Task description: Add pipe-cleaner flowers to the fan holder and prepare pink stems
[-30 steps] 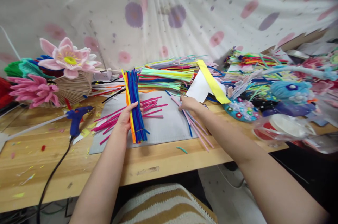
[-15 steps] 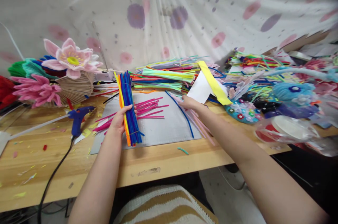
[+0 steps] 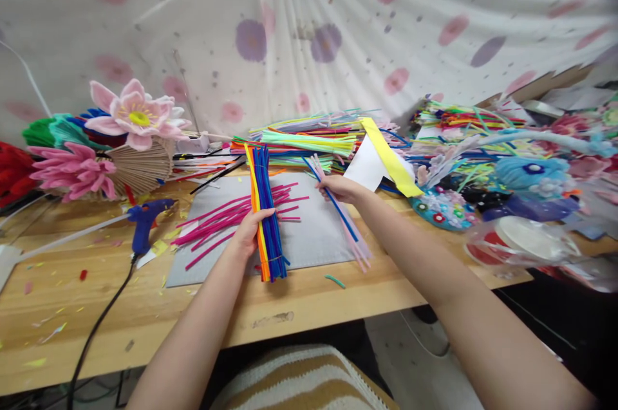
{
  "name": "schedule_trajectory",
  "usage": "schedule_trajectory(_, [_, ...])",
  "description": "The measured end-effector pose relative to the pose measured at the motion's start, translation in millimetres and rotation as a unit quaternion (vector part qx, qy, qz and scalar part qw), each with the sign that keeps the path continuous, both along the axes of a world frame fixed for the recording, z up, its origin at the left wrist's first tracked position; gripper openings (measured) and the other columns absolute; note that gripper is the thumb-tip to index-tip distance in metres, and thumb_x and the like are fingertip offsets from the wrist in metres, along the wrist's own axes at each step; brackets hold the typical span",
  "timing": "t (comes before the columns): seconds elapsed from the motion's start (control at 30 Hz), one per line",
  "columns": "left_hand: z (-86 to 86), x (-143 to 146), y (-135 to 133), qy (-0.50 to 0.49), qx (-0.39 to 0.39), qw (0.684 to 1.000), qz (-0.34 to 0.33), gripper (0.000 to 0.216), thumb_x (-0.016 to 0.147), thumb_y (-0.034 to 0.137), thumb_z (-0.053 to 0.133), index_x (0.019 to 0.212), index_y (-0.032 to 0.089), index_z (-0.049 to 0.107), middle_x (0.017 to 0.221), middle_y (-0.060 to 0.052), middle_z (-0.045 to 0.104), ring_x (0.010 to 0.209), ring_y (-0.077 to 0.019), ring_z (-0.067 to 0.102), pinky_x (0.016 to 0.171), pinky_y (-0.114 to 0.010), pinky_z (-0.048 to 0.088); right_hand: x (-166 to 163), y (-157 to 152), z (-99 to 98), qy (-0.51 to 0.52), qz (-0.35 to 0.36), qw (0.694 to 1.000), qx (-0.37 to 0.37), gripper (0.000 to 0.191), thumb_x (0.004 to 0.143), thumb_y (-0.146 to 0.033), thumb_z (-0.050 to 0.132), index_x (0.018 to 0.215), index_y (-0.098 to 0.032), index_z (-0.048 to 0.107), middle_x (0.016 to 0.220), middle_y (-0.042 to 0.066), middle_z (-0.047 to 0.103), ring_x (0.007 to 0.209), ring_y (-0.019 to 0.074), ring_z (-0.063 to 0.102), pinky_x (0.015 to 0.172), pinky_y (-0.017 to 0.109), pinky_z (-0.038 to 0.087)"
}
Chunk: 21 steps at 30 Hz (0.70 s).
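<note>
My left hand (image 3: 252, 230) is closed round an upright bundle of pipe cleaners (image 3: 273, 236), mostly blue with yellow and orange along one side. A thin tie circles the bundle near its lower end. To the right, my right hand (image 3: 338, 187) pinches several pale pink pipe cleaners (image 3: 358, 250) and a blue one (image 3: 346, 223), which slant down past its fingers. Loose magenta pipe cleaners (image 3: 217, 224) lie on the grey mat (image 3: 309, 242), partly behind the held bundle.
A blue glue gun (image 3: 142, 226) with a black cord lies at left, near fabric flowers (image 3: 138, 115). Stacked pipe cleaner bundles (image 3: 309, 139) line the back. A yellow strip (image 3: 389, 159) lies on white paper. At right are a blue flowered piece (image 3: 444, 207) and a plastic-wrapped roll (image 3: 521, 239).
My left hand has carried the blue bundle to the right over the mat. My right hand has gathered the blue pipe cleaner together with the pale pink ones and drawn them slightly left.
</note>
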<state>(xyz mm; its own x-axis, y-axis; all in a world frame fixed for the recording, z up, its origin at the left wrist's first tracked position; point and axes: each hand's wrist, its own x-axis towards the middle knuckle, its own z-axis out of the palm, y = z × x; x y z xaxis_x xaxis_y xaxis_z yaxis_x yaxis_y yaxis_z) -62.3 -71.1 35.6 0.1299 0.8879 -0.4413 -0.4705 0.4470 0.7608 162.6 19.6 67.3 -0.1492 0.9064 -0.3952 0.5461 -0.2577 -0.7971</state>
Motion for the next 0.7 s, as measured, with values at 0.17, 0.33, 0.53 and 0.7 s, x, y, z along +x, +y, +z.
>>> schedule_trajectory(0.17, [1.2,15.9,6.6,-0.052,0.019,0.998,0.007,0.031,0.060,0.011,0.068,0.090,0.012,0.060,0.082,-0.008,0.069,0.082,-0.0211,0.067,0.074,-0.033,0.055,-32.8,-4.9,5.4,0.405,-0.039,0.908,-0.105,0.017,0.072,0.000,0.050,0.068,-0.017,0.048,0.055,-0.002,0.053,0.055,0.0099,0.055,0.068,0.030,0.053])
schedule_trajectory(0.33, [10.3,31.3,11.7,0.004,0.067,0.998,-0.021,0.043,0.057,0.018,0.074,0.097,0.015,0.058,0.077,-0.004,0.068,0.066,-0.0175,0.065,0.063,-0.030,0.054,-69.4,-5.4,6.3,0.464,-0.072,0.881,-0.064,0.018,0.071,0.000,0.054,0.069,-0.017,0.048,0.056,-0.003,0.054,0.055,0.0084,0.056,0.064,0.022,0.051])
schedule_trajectory(0.53, [23.5,50.7,19.9,0.091,0.167,0.982,0.006,0.053,0.050,0.011,0.073,0.100,0.016,0.055,0.080,-0.002,0.066,0.074,-0.0197,0.064,0.074,-0.034,0.051,-86.4,-16.4,22.1,0.435,-0.075,0.895,0.065,0.041,0.063,-0.027,0.075,0.091,-0.021,0.046,0.078,-0.003,0.061,0.071,0.0123,0.060,0.071,0.028,0.051])
schedule_trajectory(0.7, [46.6,66.8,44.0,0.199,0.322,0.925,0.044,0.073,0.045,0.003,0.073,0.112,0.020,0.049,0.106,-0.004,0.061,0.103,-0.0231,0.057,0.089,-0.031,0.044,-74.8,-20.4,57.0,0.429,-0.059,0.875,0.218,0.065,0.051,-0.030,0.080,0.104,-0.026,0.044,0.091,-0.003,0.063,0.091,0.0162,0.060,0.084,0.030,0.049])
